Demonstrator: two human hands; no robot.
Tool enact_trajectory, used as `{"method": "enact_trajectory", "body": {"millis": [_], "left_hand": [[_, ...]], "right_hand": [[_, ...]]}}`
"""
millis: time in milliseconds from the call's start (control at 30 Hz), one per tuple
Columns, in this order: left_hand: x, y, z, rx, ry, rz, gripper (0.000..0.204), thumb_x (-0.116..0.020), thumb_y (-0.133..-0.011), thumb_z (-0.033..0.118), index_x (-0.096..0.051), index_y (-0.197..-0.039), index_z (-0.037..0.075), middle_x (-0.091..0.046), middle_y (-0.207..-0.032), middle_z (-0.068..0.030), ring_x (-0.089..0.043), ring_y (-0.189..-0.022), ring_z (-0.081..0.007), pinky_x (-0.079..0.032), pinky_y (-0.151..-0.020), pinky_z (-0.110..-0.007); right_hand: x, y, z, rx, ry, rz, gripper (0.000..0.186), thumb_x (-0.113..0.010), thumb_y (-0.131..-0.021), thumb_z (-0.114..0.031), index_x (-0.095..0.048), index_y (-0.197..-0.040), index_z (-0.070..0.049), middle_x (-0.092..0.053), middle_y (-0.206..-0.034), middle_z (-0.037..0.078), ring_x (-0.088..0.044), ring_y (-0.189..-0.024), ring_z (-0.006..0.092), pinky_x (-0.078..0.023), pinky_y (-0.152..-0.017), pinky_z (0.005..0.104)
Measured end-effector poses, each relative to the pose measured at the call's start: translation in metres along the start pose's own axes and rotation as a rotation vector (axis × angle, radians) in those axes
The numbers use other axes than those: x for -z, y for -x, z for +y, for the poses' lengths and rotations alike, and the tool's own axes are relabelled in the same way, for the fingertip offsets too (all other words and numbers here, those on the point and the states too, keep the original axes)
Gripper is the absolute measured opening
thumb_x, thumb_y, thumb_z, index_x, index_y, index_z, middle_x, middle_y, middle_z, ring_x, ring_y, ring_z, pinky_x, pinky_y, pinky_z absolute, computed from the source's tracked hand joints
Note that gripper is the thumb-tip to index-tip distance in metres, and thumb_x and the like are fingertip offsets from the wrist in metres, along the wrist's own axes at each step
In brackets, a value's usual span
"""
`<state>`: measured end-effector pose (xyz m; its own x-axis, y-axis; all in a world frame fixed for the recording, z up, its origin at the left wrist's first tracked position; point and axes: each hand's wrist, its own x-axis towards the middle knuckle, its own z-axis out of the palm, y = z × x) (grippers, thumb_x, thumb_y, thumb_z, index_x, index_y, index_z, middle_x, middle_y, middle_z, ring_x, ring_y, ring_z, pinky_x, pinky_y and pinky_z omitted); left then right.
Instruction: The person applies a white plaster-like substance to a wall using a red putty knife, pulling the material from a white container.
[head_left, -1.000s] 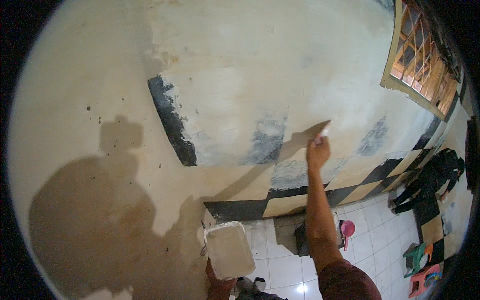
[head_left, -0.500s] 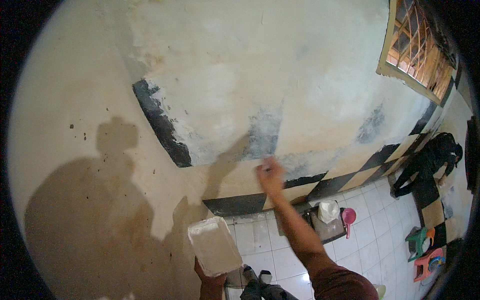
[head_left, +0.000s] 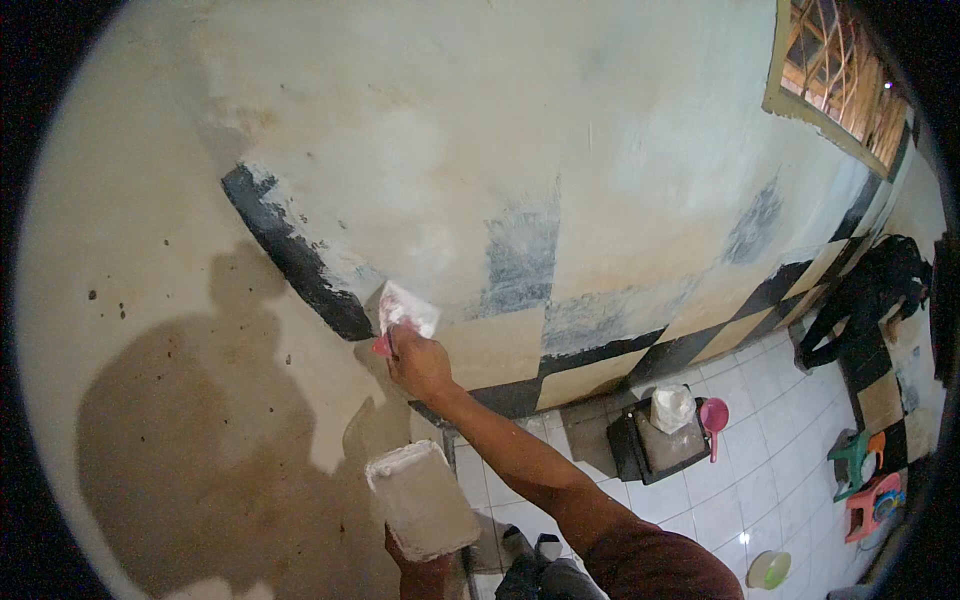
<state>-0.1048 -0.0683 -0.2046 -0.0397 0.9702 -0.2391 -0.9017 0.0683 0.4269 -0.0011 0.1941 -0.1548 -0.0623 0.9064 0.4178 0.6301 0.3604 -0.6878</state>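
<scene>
My right hand [head_left: 420, 365] grips a scraper [head_left: 410, 310] with a pink handle and a wide blade smeared white, held at the checked wall [head_left: 600, 140] beside the lower end of a dark painted strip [head_left: 282, 240]. Whitish coating partly covers the dark squares. Below, my left hand [head_left: 400, 545], mostly hidden, holds a shallow rectangular tray [head_left: 420, 495] with pale paste in it and white-crusted edges.
A dark stand [head_left: 625, 450] bears a white bag [head_left: 670, 408] and pink dipper [head_left: 713, 415] on the tiled floor [head_left: 750, 485]. Plastic stools [head_left: 850, 460], a green basin [head_left: 768, 568] and a person in dark clothing [head_left: 860, 290] are right, below a barred window [head_left: 840, 75].
My right hand has moved left across the wall, with the scraper blade now showing broadside. The tray has shifted left from where it was a second ago.
</scene>
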Motion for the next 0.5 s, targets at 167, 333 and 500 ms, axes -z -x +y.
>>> {"method": "enact_trajectory", "body": {"millis": [167,333,500], "left_hand": [[0.017,-0.008,-0.013,0.07,0.071,-0.003,0.056,-0.048,-0.095,0.044,-0.043,-0.14,0.012,-0.054,-0.134,-0.0121,-0.055,-0.118,-0.0331,-0.047,-0.098,-0.051],[0.031,-0.018,-0.03,0.111,0.13,-0.012,0.056,-0.052,-0.093,0.043,-0.043,-0.14,0.012,-0.053,-0.134,-0.0119,-0.056,-0.117,-0.0322,-0.048,-0.097,-0.051],[0.047,-0.031,-0.046,0.14,0.151,-0.027,0.057,-0.056,-0.092,0.041,-0.044,-0.14,0.013,-0.053,-0.135,-0.0116,-0.056,-0.116,-0.0314,-0.048,-0.096,-0.051]], "right_hand": [[0.066,0.058,0.051,0.25,-0.015,0.216,0.016,-0.067,-0.076,-0.01,-0.056,-0.086,-0.006,-0.064,-0.085,0.014,-0.065,-0.083,0.0355,-0.053,-0.067,0.045],[0.115,0.08,0.126,0.155,0.427,0.214,0.013,-0.066,-0.075,-0.013,-0.06,-0.086,-0.013,-0.06,-0.082,0.008,-0.064,-0.073,0.0288,-0.052,-0.064,0.0402],[0.106,0.036,0.181,0.378,0.611,0.168,0.021,-0.062,-0.079,-0.018,-0.056,-0.098,-0.016,-0.055,-0.103,0.011,-0.061,-0.083,0.0323,-0.054,-0.074,0.0411]]}}
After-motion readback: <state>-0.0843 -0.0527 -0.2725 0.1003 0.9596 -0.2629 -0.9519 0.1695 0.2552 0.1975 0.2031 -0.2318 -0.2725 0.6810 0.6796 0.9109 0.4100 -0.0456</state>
